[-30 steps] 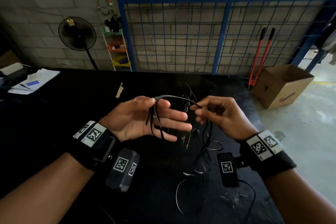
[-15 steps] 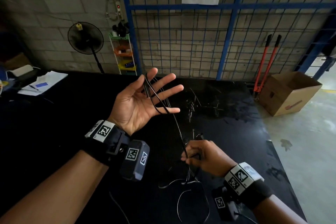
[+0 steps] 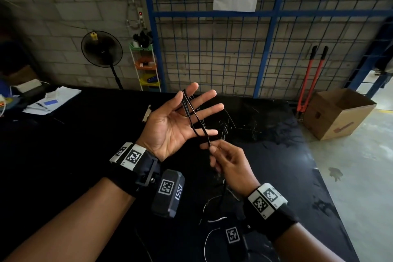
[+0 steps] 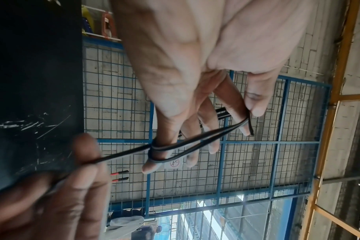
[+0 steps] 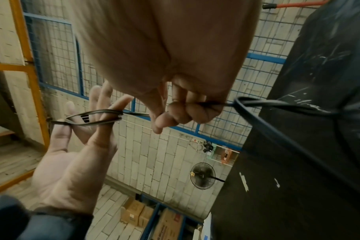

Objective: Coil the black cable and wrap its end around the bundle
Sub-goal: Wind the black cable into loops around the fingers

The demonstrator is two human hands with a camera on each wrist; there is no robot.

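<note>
A thin black cable (image 3: 196,119) is looped in several turns across my left hand (image 3: 170,127), which is raised palm up with its fingers straight and spread. The loops run from the thumb side to round the little finger (image 4: 154,155). My right hand (image 3: 212,149) sits just below that little finger and pinches the cable's running part between thumb and fingers. In the right wrist view the cable (image 5: 97,113) leaves the right hand (image 5: 170,110) and trails down onto the black table (image 5: 298,162). Its free end is not visible.
The black table (image 3: 85,144) carries loose wire offcuts (image 3: 240,123) beyond my hands and white wires (image 3: 212,219) near my right wrist. Papers (image 3: 53,100) lie far left. A cardboard box (image 3: 338,112) and red bolt cutters (image 3: 308,83) stand at the right by the blue mesh fence.
My right hand has come up from low over the table to just under the left little finger, still pinching the cable. The left hand stays raised and spread.
</note>
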